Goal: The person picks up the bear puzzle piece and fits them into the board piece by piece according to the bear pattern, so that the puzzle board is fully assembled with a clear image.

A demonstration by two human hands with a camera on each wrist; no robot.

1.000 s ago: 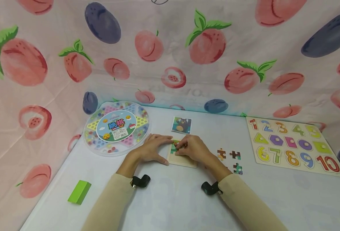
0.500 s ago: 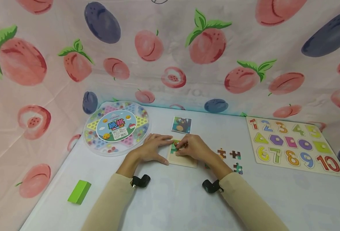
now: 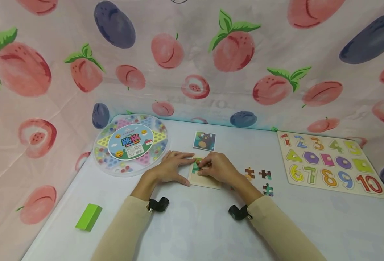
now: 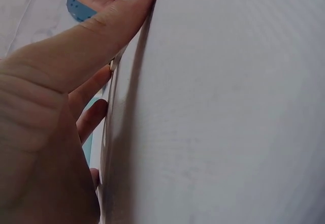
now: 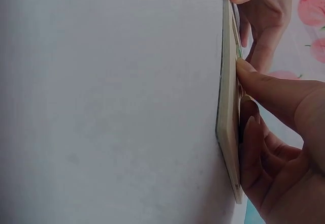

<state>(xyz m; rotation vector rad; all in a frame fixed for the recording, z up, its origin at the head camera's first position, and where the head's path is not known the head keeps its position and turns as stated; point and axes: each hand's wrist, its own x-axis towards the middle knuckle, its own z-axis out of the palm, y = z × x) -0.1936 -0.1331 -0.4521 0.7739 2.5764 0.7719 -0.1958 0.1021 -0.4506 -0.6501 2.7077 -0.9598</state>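
A small wooden puzzle tray (image 3: 208, 182) lies in the middle of the table, with green picture pieces (image 3: 195, 168) in its upper left part. My left hand (image 3: 173, 167) rests at the tray's left side, fingers extended and thumb spread to its lower left corner. Over the tray's upper right, my right hand (image 3: 220, 167) pinches a brown puzzle piece (image 3: 198, 162) between thumb and fingers, mostly hidden by them. In the right wrist view the right thumb tip meets the tray's face. Loose jigsaw pieces (image 3: 265, 174) lie to the right, some partly behind the right forearm.
Behind the tray lies a bear picture card (image 3: 205, 141). A round Chinese checkers set (image 3: 131, 144) sits at back left, and a green block (image 3: 89, 217) at front left. A wooden number board (image 3: 333, 165) lies at right. A fruit-print curtain (image 3: 195, 65) hangs behind the table.
My right forearm has shifted slightly rightward, covering one loose piece and baring part of another. Both hands otherwise keep their places at the tray.
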